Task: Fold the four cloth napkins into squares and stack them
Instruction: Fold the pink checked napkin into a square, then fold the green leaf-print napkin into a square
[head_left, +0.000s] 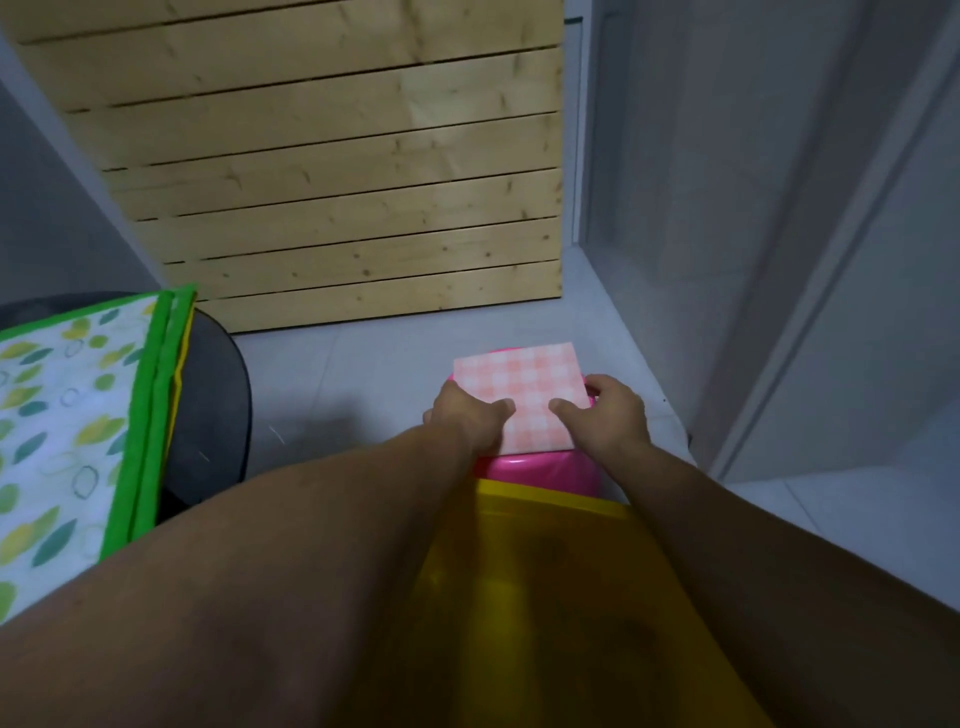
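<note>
Peach-and-white checked cloth napkin lies folded near-square atop the round pink plastic stool, left hand and right hand each pinching a near corner, so I judge one napkin about done (others unseen, any stack beneath hidden).

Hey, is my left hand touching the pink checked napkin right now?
Touching. The head view shows the left hand with its thumb lying on the checked napkin at its near left edge, no gap.
</note>
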